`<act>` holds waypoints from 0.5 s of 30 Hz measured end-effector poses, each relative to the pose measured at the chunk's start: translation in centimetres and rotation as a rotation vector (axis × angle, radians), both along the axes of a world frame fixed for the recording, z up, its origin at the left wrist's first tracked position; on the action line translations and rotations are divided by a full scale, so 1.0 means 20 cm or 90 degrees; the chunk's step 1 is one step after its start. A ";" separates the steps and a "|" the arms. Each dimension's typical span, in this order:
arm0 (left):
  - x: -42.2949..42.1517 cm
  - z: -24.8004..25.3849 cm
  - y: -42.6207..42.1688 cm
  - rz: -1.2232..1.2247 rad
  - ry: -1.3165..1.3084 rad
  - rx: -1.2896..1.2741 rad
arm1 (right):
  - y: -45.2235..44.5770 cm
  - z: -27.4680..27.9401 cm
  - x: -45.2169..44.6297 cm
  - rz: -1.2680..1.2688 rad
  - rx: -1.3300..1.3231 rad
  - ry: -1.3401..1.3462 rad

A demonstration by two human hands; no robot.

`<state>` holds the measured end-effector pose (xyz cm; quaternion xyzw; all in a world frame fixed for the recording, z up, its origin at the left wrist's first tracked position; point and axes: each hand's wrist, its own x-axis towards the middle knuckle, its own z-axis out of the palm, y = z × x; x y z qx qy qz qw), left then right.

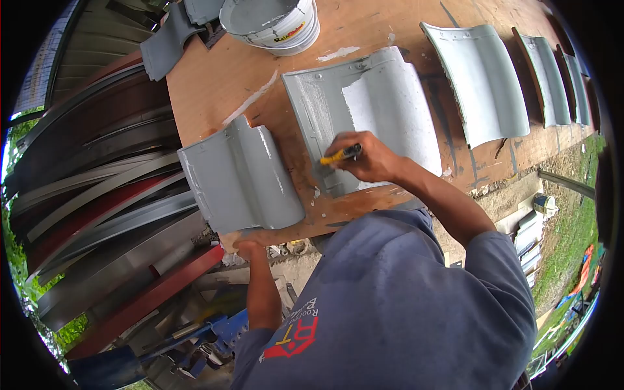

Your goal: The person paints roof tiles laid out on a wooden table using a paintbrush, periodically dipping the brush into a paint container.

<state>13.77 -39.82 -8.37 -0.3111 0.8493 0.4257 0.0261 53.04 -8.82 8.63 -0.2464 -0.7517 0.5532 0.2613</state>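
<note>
My right hand (367,156) is closed around a paintbrush (340,155) with a yellow and black handle. Its bristle end is against the left part of a roof tile (390,104). That part is coated in wet-looking grey; the tile's right part is whiter. My left hand (247,249) is low at the near edge of the wooden table (364,32), below a second, fully grey roof tile (240,175); its fingers are mostly hidden. Beyond the middle tile stands a white bucket (302,36) with grey paint smeared inside.
Several more curved tiles (484,84) lie in a row to the right. Grey tiles (168,45) sit at the far left corner. Long metal sheets (97,175) are stacked to the left. A shovel (107,367) is on the ground at lower left. Paint marks streak the tabletop.
</note>
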 end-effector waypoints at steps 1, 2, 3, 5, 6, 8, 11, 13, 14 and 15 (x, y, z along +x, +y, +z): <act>0.00 0.00 0.01 0.003 0.003 0.003 | 0.04 0.00 -0.03 0.003 0.003 0.003; 0.01 0.00 0.00 -0.014 0.014 0.012 | 0.07 0.00 -0.05 -0.044 0.057 0.033; 0.01 0.00 -0.01 -0.030 0.024 0.018 | 0.08 0.01 -0.08 -0.089 0.109 0.062; 0.00 -0.01 -0.01 -0.023 0.032 -0.004 | 0.08 0.04 -0.08 -0.101 0.134 0.079; -0.01 -0.03 -0.02 -0.018 0.034 -0.014 | 0.07 0.07 -0.07 -0.091 0.153 0.082; -0.03 -0.07 -0.05 -0.017 0.043 -0.011 | 0.02 0.09 -0.05 -0.041 0.168 0.068; -0.02 -0.05 -0.04 -0.042 0.050 -0.011 | -0.01 0.09 -0.03 0.020 0.228 -0.046; 0.01 -0.01 -0.04 -0.057 0.050 -0.023 | -0.04 0.15 -0.05 0.028 0.242 -0.049; 0.00 0.00 -0.03 -0.065 0.011 -0.079 | -0.06 0.17 -0.06 -0.011 0.244 -0.007; -0.01 0.00 -0.04 -0.076 -0.029 -0.135 | -0.07 0.17 -0.08 -0.052 0.243 0.036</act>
